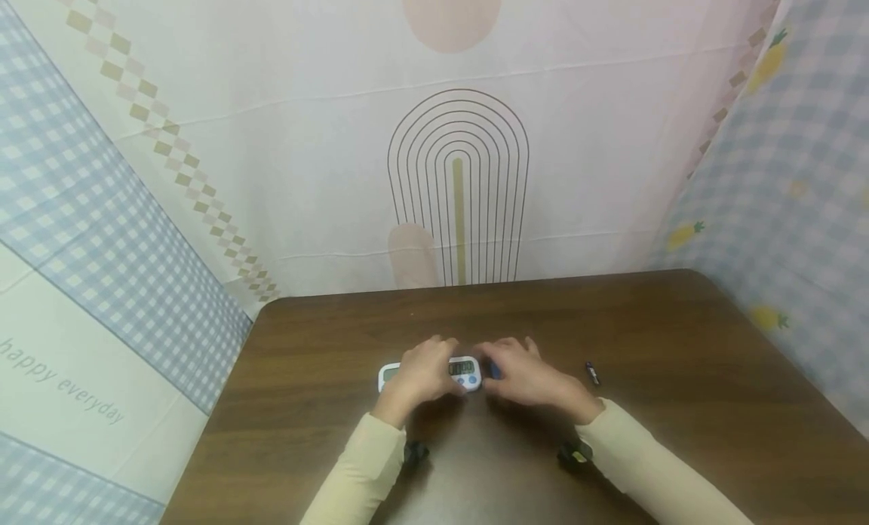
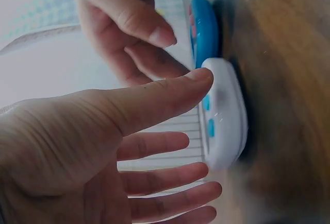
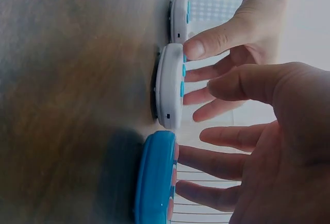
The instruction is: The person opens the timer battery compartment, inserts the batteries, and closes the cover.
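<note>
Presently, left hand (image 1: 422, 369): relaxed, gripping nothing
Middle white timer (image 1: 467, 370): partly beneath it
Right hand (image 1: 526, 373): loose, holding nothing
Blue timer (image 3: 154, 177): beneath it
Buttons (image 2: 211, 128): I'd avoid these, nudging lightly

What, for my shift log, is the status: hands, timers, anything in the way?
Left hand open over two white digital timers; right hand open at blue timer. All three in a row on table. Battery off right, clear of both hands.
</note>
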Motion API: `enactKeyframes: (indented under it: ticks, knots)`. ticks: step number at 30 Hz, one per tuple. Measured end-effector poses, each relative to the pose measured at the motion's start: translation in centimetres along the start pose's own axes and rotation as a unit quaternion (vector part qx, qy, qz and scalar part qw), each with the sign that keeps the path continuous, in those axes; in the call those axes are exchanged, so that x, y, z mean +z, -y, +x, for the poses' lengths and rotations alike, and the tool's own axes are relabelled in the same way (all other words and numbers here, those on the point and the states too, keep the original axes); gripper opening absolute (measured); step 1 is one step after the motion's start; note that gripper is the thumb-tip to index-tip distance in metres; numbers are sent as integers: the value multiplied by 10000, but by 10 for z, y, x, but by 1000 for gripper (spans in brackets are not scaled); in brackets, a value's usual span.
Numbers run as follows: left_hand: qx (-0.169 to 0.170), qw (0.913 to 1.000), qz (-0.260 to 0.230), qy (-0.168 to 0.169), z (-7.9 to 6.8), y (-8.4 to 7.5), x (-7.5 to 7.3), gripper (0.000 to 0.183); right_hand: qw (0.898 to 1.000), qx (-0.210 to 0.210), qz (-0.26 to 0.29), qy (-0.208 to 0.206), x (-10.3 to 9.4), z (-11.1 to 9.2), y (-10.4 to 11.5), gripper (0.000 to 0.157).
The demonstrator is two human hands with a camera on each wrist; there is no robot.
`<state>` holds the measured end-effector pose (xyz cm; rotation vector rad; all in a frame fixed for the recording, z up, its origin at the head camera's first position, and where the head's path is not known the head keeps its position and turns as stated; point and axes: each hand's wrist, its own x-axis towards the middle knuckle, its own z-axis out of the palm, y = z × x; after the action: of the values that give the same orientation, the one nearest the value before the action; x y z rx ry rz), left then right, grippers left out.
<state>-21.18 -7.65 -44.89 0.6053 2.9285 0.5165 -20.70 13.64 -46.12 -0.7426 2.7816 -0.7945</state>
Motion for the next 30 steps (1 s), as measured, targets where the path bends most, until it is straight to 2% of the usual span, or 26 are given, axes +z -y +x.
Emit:
enactKeyframes:
  ticks: [8,12,16,22,30]
  knots:
    - [-107,9998,-152,-107,-4,18,-10,75,10000,30,-55,-60,-3,1,-3,57]
    - [-188,9996,-178,-118,-7,26,-12,78,9997,-32,-83,-244,-7,1,-4,55]
    - [-284,9995,-114,-52,-11,31,-13,81,9992,-54,-107,-388,-11,1,-4,55]
    - [-542,9984,157,94,-17,37,-14,79,9994,-9,-108,-341,-14,0,-2,54]
    - [-780,9962,80,374,-21,38,-14,76,9994,33,-89,-319,-15,0,-3,54]
